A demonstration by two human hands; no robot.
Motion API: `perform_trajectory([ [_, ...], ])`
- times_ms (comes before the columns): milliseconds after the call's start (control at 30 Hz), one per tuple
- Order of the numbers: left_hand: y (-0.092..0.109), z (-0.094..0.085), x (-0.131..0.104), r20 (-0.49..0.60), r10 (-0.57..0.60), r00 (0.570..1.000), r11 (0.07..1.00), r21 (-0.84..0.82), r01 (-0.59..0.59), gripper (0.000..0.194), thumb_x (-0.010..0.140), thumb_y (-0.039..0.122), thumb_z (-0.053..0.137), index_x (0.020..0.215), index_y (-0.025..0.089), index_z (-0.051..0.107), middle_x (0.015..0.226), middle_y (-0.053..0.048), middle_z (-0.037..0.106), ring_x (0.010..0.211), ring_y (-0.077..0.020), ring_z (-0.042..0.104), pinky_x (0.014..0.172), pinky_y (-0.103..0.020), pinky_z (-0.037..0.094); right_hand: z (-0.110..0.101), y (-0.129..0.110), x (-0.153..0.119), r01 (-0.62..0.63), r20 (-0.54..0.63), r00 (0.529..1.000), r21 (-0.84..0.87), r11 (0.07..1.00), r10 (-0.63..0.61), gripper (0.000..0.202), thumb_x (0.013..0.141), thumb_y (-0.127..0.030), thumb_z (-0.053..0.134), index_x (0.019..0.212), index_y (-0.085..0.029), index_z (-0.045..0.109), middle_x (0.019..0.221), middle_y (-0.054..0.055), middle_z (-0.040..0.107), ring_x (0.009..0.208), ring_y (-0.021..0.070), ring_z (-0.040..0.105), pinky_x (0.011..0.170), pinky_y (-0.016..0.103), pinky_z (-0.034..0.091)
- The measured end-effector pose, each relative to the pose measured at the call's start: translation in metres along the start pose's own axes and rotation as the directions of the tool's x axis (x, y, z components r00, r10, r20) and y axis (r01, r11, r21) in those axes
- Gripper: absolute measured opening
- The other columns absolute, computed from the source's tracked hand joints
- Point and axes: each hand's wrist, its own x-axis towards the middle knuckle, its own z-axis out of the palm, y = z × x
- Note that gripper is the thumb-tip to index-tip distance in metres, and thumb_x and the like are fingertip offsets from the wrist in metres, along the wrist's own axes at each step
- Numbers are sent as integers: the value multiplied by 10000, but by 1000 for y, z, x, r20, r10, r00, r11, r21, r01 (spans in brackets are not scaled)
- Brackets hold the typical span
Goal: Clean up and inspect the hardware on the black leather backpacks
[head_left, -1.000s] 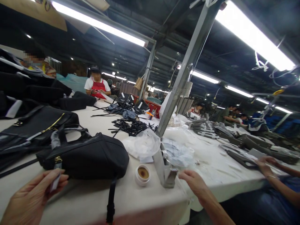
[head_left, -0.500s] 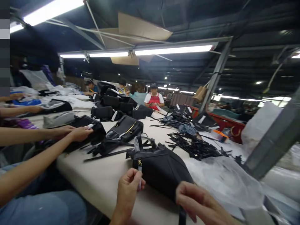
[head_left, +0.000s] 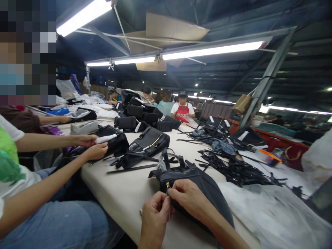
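Fingers of the left hand (head_left: 155, 217) and right hand (head_left: 188, 196) are clamped on the zip pull (head_left: 168, 185) of a black bag (head_left: 213, 194), which lies on the desk (head_left: 138, 188) just before the person. Half a second earlier the right hand hangs apart from the left, over the bag's near side; now their fingertips meet. Work at the pull thus appears two-handed, the left probably steadying it. Whether the right fingers also carry something is hidden.
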Motion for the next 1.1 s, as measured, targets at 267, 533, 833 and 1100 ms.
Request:
perform_trajectory([
  [267, -1, 0, -12, -132, 201, 971, 945, 288, -156, 198, 872, 375, 514, 860, 203, 610, 547, 37, 586, 504, -133, 546, 520, -225, 382, -3, -9, 3, -105, 68, 991, -177, 979, 119, 223, 694, -259, 530, 480, -202, 505, 508, -19, 516, 542, 133, 467, 504, 258, 269],
  [533, -3, -8, -10, -71, 434, 898, 824, 435, -364, 312, 851, 307, 515, 1085, 209, 697, 1004, -92, 762, 877, -228, 722, 766, -266, 522, -5, -8, -2, -106, 84, 990, -122, 987, 117, 224, 688, -241, 510, 468, -200, 510, 489, -6, 541, 518, 129, 476, 494, 250, 282],
  [833, 13, -2, -6, -26, -157, 987, 947, -289, 143, 586, 569, 573, 770, 898, 120, 596, 500, -23, 643, 414, -133, 541, 438, -233, 414, 8, 11, -9, -175, 153, 977, 186, 967, 148, 264, 691, -261, 510, 438, -186, 509, 383, -52, 415, 373, 66, 314, 399, 234, 193],
  [1100, 2, -2, -9, -45, -100, 994, 935, -345, 79, 588, 578, 597, 778, 876, 137, 566, 474, -10, 632, 387, -114, 519, 417, -218, 375, 12, 5, -22, -369, 329, 921, 569, 735, 208, 277, 660, -406, 623, 536, -174, 536, 415, -79, 456, 303, 18, 281, 325, 196, 128],
])
